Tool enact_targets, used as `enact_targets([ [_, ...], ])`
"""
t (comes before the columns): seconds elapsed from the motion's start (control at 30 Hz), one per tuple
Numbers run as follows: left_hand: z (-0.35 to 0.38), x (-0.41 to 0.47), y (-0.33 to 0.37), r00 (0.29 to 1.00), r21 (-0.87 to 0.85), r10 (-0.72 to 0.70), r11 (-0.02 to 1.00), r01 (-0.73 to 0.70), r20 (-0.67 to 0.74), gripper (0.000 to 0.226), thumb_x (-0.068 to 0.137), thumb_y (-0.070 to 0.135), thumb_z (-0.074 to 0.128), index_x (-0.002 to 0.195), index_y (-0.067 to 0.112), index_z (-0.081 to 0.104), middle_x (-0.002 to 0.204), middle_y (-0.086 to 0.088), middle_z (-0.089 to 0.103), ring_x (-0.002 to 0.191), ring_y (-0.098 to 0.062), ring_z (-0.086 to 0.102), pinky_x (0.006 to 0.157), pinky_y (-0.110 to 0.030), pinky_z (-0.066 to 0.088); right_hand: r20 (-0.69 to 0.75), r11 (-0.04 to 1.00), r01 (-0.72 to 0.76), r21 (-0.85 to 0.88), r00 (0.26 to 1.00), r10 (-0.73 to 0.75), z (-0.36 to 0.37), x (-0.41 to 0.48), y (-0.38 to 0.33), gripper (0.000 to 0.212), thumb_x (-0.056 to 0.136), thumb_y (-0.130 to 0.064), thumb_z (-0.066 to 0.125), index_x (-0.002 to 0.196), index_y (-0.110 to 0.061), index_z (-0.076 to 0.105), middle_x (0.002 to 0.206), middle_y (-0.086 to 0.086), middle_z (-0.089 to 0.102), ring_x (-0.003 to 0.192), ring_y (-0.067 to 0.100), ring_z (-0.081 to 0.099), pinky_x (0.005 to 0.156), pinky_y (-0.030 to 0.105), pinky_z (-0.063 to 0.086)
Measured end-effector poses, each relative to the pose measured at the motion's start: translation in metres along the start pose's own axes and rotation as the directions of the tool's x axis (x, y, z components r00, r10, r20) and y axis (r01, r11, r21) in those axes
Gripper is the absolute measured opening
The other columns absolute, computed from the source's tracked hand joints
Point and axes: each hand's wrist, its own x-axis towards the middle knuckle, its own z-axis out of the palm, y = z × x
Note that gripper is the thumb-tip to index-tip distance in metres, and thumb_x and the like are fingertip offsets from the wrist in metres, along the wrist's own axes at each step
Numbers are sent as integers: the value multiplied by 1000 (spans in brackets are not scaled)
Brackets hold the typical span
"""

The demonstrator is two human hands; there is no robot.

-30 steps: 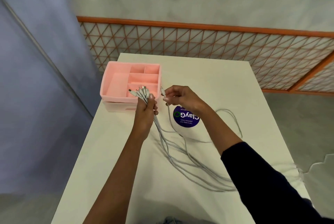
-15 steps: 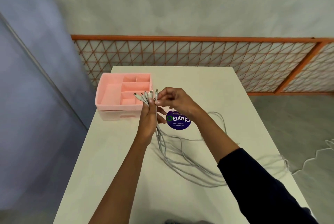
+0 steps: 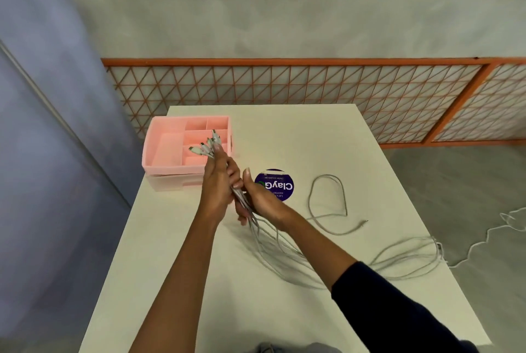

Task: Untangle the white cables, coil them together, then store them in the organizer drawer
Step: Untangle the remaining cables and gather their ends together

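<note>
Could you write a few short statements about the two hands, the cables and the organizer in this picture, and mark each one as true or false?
1. The left hand holds the thin white cables with their plug ends up, in front of the pink plastic organizer. True.
2. The right hand lies flat on the white table, away from the cables. False: it grips the cables just below the left hand.
3. The cables are coiled inside the organizer. False: they trail loose across the table.
4. A round purple sticker lies on the table by the right hand. True.
</note>
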Motion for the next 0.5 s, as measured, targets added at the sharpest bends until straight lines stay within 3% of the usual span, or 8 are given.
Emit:
enact_targets([
  [0.07, -5, 3, 1, 999, -13, 46, 999, -45, 23, 37, 102, 41, 35, 73, 18, 36, 49, 10, 30, 40, -4, 26, 39, -18, 24, -37, 998, 30, -62, 999, -32, 8, -5, 11, 74, 97, -60, 7, 61, -13, 52, 45, -3, 42, 46, 14, 44, 62, 31, 44],
  [0.23, -10, 2, 8, 993, -26, 113, 993, -113, 21, 38, 103, 38, 34, 70, 19, 32, 51, 11, 27, 43, -4, 23, 39, -16, 22, -192, 968, 129, -214, 966, -171, 20, -13, 34, 63, 98, -58, 14, 59, -12, 32, 54, 0, 33, 54, 15, 30, 62, 34, 29],
  [0.5, -12, -1, 9, 990, -32, 143, 989, -143, -17, 39, 103, 37, 32, 69, 18, 32, 50, 10, 27, 43, -5, 22, 41, -15, 22, -245, 960, 20, -279, 965, -91, 14, -20, 61, 57, 101, -51, 20, 53, -24, 34, 43, -11, 41, 47, 8, 34, 61, 28, 30],
])
